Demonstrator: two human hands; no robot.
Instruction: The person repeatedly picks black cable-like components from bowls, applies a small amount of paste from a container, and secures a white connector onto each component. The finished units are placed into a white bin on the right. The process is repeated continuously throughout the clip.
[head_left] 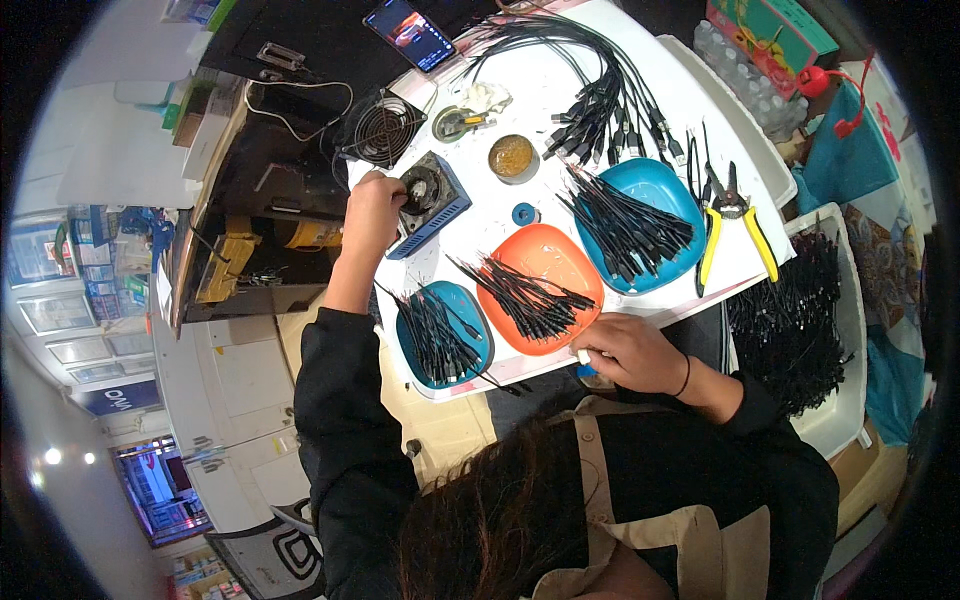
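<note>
My left hand (375, 213) is at the side of a small blue-and-grey box with a round pot in its top (428, 205). Its fingers are curled in at the box's far corner, and what they grip is hidden. At the table's near edge, beside the orange tray (558, 262), my right hand (640, 353) is closed, with a small white piece (584, 356) at its fingertips. Black cable ends (530, 300) lie across the orange tray. More cables (440, 340) fill a small blue tray (478, 305) on the left, and others (630, 225) a larger blue tray (675, 180).
Behind the box stand a fan (383, 130) and a phone (408, 35). A tin of amber material (512, 156) and a tape roll (525, 214) are mid-table. Yellow-handled wire strippers (735, 215) lie right, below loose USB cables (610, 100). A white bin (845, 300) holds many cables.
</note>
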